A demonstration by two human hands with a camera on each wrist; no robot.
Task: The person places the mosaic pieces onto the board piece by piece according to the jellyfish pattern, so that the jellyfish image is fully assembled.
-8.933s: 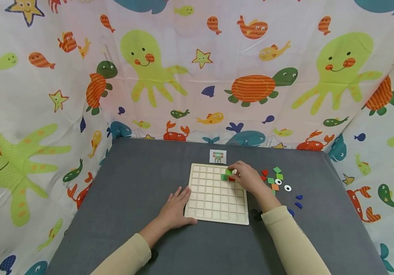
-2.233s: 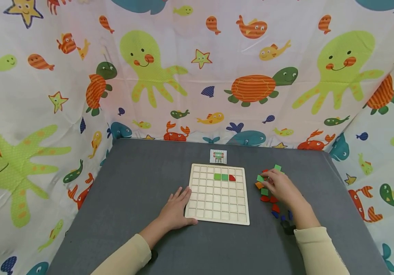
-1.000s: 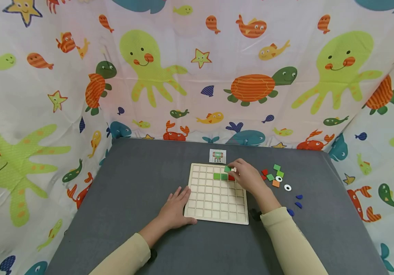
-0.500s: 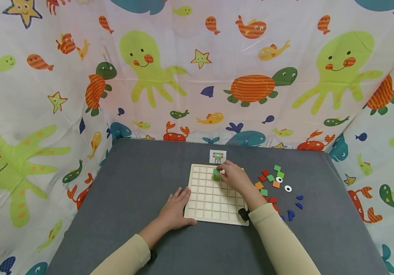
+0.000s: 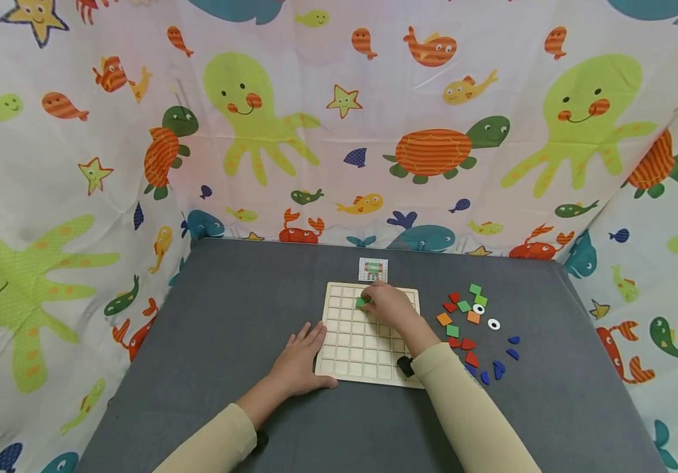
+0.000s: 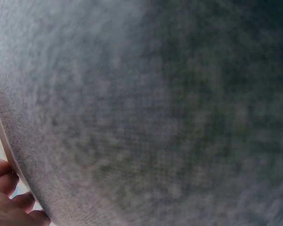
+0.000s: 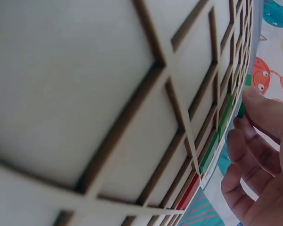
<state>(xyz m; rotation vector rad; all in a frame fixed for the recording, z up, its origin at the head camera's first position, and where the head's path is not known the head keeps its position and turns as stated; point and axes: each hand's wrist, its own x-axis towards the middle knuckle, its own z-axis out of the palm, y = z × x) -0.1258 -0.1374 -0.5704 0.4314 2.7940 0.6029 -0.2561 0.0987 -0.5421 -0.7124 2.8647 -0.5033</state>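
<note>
In the head view, the right hand pinches a green square tile at the upper rows of a pale wooden grid board; the left hand, fingers extended, rests at the board's left edge. A white printed card lies beyond the board; loose coloured flat pieces lie right of it on the grey table. The left wrist view shows fingertips at the board's rim. In the right wrist view, thumb and fingers hold the tile; a light green tile, a darker green tile and a red tile sit in the board's cells.

Lying on the grey table: board, card just beyond it, and, to the board's right, loose tiles, rings, blue pieces.
</note>
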